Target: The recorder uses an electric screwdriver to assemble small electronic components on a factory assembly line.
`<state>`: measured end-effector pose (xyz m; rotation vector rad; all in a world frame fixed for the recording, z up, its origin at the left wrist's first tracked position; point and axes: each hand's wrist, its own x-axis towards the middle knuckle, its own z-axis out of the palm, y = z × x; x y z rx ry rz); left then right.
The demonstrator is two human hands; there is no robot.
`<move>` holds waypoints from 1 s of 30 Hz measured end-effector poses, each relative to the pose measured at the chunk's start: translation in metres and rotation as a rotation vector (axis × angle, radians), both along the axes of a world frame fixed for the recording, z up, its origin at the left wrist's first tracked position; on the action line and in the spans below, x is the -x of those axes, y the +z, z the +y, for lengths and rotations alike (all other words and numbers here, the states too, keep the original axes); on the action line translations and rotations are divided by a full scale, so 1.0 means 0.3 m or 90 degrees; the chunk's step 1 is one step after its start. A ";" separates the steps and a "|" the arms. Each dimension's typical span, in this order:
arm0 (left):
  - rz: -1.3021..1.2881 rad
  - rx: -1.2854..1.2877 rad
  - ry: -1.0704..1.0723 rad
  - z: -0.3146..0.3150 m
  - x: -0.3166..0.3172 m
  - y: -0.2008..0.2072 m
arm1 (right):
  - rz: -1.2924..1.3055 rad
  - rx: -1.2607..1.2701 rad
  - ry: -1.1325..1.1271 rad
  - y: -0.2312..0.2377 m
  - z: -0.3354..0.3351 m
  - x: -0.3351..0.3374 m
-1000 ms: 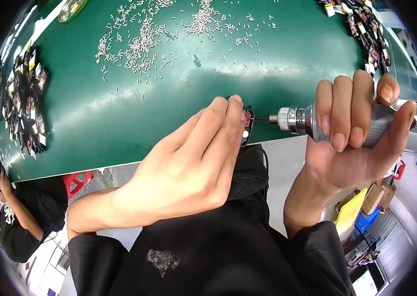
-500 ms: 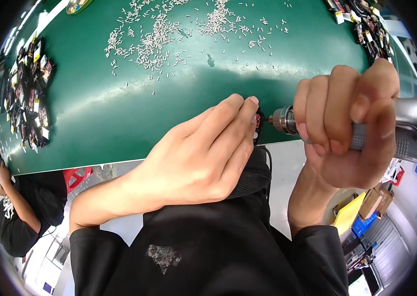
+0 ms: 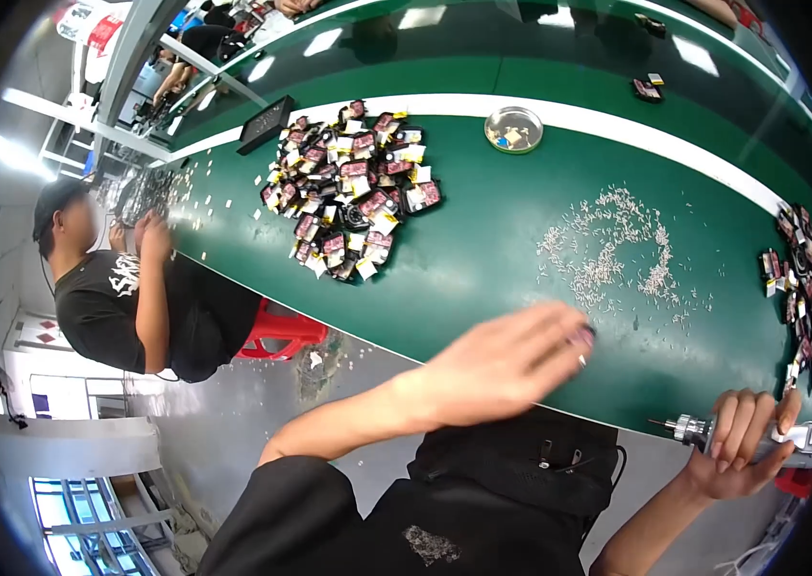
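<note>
My left hand (image 3: 511, 365) is closed over the near edge of the green table (image 3: 483, 288), back of the hand up. A small dark part (image 3: 581, 336) shows at its fingertips, mostly hidden and slightly blurred, with a whitish bit beside it. My right hand (image 3: 747, 432) is wrapped round a grey electric screwdriver (image 3: 689, 428) at the near right edge. Its ringed metal nose and thin bit point left, apart from the part. Beyond my hands lie many loose small screws (image 3: 617, 254), scattered on the tabletop.
A pile of small black units with reddish labels and white-yellow tags (image 3: 353, 182) lies left of centre. Another pile (image 3: 799, 288) is at the far right. A round tin (image 3: 513, 130) and a black tray (image 3: 265, 125) stand near the white strip. At left, a co-worker (image 3: 108, 288) sits working.
My view has swung left, bringing the left pile and co-worker into fuller sight. The screwdriver bit has come away from the small part, and my hands are farther apart.
</note>
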<state>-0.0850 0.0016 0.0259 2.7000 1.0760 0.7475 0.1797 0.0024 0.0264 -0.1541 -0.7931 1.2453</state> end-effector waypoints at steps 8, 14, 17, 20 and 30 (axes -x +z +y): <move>0.194 -0.226 0.559 0.218 0.589 0.063 | 0.031 0.154 0.007 -0.096 -0.034 0.014; 0.050 -0.126 0.288 0.219 0.258 0.044 | 0.102 0.221 0.048 -0.136 -0.039 0.052; 0.021 -0.030 0.186 0.230 0.107 0.002 | 0.109 0.223 0.029 -0.142 -0.050 0.036; 0.052 -0.063 0.175 0.242 0.090 -0.036 | 0.105 0.220 0.038 -0.143 -0.052 0.038; 0.137 -0.143 0.107 0.275 0.085 -0.051 | 0.124 0.233 0.050 -0.138 -0.047 0.031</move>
